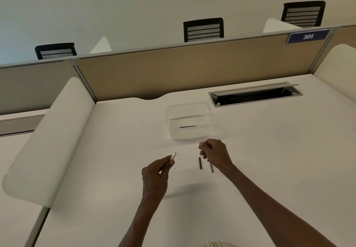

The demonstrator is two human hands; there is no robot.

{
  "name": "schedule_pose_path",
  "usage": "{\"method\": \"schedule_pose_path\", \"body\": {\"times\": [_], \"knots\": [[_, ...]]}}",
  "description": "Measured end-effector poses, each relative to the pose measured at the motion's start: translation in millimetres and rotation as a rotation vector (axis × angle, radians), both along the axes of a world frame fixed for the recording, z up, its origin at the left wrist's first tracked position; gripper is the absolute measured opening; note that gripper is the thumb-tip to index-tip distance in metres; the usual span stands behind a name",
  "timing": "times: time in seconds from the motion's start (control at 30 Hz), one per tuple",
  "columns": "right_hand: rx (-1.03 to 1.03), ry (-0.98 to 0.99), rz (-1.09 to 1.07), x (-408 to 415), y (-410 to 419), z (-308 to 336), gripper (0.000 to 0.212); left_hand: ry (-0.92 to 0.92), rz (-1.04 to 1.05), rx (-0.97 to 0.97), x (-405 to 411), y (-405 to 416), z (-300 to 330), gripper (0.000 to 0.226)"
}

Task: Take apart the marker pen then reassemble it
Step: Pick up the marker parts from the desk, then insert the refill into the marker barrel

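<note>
Now my left hand (156, 171) pinches a small white marker piece (174, 156) at its fingertips, lifted off the desk (96, 169) so the open end stays reachable. Just right of it, 2 dark thin parts (200, 163) lie side by side on the desk, parked close so I can find them for reassembly. My right hand (215, 153) hovers above them, fingers curled; whether it holds something I cannot tell. Beyond sits a clear tray (188, 112) holding 1 dark rod (188, 126).
</note>
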State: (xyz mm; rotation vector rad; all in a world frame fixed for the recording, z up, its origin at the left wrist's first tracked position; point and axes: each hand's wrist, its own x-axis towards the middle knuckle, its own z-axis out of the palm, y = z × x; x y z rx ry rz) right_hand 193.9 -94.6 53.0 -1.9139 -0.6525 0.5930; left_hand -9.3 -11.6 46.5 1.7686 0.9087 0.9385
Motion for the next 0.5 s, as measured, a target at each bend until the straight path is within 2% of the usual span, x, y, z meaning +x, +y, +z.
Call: {"method": "schedule_pose_path", "body": {"times": [0.1,0.17,0.33,0.5], "knots": [[-0.135,-0.197,-0.079,18,-4,-12,0.047,-0.045,0.006,-0.012,2,2,6,0.032],[-0.205,-0.295,-0.109,26,-6,-19,0.052,-0.076,0.01,-0.028,4,3,9,0.033],[-0.342,-0.246,-0.075,33,-7,-35,0.027,-0.121,0.012,-0.08,9,8,12,0.033],[-0.475,-0.315,0.026,26,0,-39,0.034,-0.128,0.009,-0.071,11,10,14,0.031]]}}
